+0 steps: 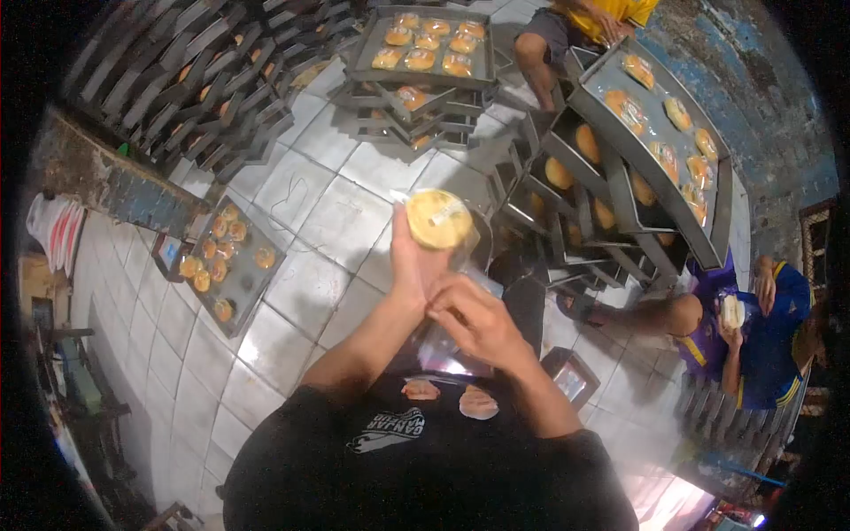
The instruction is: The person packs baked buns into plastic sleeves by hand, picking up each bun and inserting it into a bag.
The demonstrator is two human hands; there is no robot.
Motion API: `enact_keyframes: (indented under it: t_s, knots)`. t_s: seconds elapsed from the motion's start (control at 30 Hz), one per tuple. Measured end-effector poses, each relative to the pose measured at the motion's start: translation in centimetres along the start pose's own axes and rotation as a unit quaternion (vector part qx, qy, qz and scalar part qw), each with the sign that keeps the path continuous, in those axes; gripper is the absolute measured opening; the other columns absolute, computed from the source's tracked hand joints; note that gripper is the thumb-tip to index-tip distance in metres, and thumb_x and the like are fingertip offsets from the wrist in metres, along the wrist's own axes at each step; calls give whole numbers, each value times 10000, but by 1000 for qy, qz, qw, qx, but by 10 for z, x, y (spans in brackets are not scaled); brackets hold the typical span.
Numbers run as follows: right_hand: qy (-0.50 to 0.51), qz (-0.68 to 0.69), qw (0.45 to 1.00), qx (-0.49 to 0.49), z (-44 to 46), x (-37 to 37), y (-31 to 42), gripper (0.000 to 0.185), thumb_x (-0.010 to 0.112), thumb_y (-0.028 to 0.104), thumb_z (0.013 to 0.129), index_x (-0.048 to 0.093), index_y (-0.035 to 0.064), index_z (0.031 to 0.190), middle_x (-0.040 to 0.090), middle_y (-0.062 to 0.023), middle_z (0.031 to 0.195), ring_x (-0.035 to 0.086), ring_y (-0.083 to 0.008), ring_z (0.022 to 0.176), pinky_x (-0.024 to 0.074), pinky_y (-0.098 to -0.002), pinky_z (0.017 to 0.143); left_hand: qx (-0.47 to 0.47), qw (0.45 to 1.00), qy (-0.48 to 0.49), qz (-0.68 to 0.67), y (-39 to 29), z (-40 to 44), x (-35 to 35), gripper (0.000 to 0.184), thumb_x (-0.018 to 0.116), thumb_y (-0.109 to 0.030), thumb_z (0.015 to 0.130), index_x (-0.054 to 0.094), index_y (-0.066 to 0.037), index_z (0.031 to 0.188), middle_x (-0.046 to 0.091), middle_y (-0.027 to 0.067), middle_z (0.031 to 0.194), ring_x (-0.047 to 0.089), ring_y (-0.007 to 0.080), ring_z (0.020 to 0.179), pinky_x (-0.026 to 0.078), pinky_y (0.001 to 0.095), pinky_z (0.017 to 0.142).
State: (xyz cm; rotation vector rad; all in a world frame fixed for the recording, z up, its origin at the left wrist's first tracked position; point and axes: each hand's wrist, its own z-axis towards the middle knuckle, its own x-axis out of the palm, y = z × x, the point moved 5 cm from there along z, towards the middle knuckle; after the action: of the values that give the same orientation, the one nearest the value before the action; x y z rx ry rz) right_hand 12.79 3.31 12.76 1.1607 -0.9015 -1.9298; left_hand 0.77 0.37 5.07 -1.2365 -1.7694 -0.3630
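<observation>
My left hand is raised in the middle of the head view, its fingers closed round a round yellow bun. The bun appears to be in clear plastic with a printed mark, and a bit of film sticks out at its upper left. Just below, my right hand is close to the left wrist with thumb and fingers pinched together. Whatever is between those fingertips is too small to make out. Shiny clear plastic lies below the hands, near my lap.
Stacked metal trays hold wrapped buns: one stack ahead, another to the right. A single tray of buns lies on the tiled floor at left. A person in blue holds a bun at right; another in yellow sits behind.
</observation>
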Motion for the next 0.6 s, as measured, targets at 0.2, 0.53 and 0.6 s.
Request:
enact_keyframes:
  t_s: [0.2, 0.53, 0.6]
  knots:
    - [134, 444, 885, 48, -22, -19, 25, 227, 717, -69, 867, 537, 40, 782, 638, -78, 827, 613, -127, 688, 512, -294, 650, 156, 986, 55, 3, -45, 18, -1, 626, 326, -551, 1095, 539, -41, 1386, 597, 154, 1393, 590, 313, 1249, 471, 479, 1084]
    - [212, 444, 869, 46, -25, -13, 19, 193, 743, 35, 921, 558, 38, 865, 644, -80, 926, 626, -193, 838, 479, -308, 722, 150, 986, 69, 26, -38, 35, -8, 605, 310, -510, 1103, 530, -39, 1414, 612, 143, 1391, 561, 299, 1307, 427, 476, 1129]
    - [95, 348, 922, 142, -28, -14, -8, 182, 760, 34, 900, 579, 35, 911, 647, -93, 951, 630, -230, 852, 497, -329, 749, 147, 986, 62, 41, -56, 23, -8, 590, 314, -480, 1107, 516, -32, 1433, 593, 151, 1421, 546, 298, 1336, 375, 478, 1178]
